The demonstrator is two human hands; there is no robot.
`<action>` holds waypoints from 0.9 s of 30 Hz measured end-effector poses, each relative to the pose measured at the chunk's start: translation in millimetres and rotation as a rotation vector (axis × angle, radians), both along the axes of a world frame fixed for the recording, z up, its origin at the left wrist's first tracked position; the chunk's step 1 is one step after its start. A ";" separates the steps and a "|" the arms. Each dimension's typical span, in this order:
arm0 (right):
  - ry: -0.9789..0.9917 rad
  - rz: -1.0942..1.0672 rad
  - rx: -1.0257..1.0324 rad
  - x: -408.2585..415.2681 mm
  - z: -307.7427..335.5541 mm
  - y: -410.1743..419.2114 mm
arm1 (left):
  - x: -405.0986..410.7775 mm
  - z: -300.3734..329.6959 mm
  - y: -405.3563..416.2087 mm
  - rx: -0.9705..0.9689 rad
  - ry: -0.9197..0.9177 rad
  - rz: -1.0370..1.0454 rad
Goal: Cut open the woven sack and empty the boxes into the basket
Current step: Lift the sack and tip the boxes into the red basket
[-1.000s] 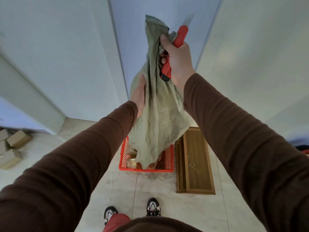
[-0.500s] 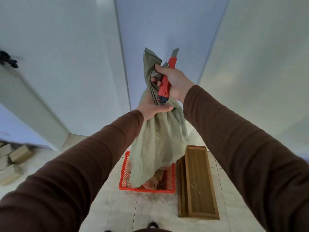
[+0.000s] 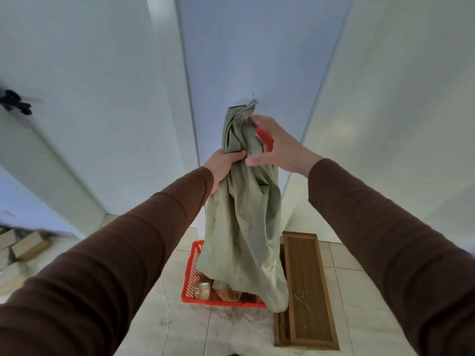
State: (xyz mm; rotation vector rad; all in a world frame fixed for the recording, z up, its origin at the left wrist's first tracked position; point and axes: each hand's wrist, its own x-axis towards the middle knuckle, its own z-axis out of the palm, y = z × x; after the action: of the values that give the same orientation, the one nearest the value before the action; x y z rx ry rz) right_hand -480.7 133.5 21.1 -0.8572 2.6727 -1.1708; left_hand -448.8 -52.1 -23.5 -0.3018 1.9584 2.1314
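The left hand [image 3: 223, 164] is gripping the woven sack [image 3: 243, 214], which is hanging vertically, mouth down, into the red basket [image 3: 191, 283]. The right hand [image 3: 279, 147], fingers spread beside the sack's top, is palming a red utility knife [image 3: 264, 138].

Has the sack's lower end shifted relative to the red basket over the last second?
Yes. The sack hung inside the basket; now its lower end drapes rightward over the rim toward the wooden panel.

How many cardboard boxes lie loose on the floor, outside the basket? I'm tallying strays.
2 clearly: one box at far left, another behind it at the frame edge. Blur may hide more there.
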 end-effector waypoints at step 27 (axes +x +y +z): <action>-0.909 -0.347 -0.639 42.9 -43.4 -4.8 | 59.9 -30.1 -3.7 -0.325 0.272 -0.230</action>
State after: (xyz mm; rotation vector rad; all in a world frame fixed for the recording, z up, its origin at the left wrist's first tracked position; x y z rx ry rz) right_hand -437.8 128.8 -22.3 0.1579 1.7286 -1.9263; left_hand -388.9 -55.8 -53.6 0.1655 2.3611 1.7847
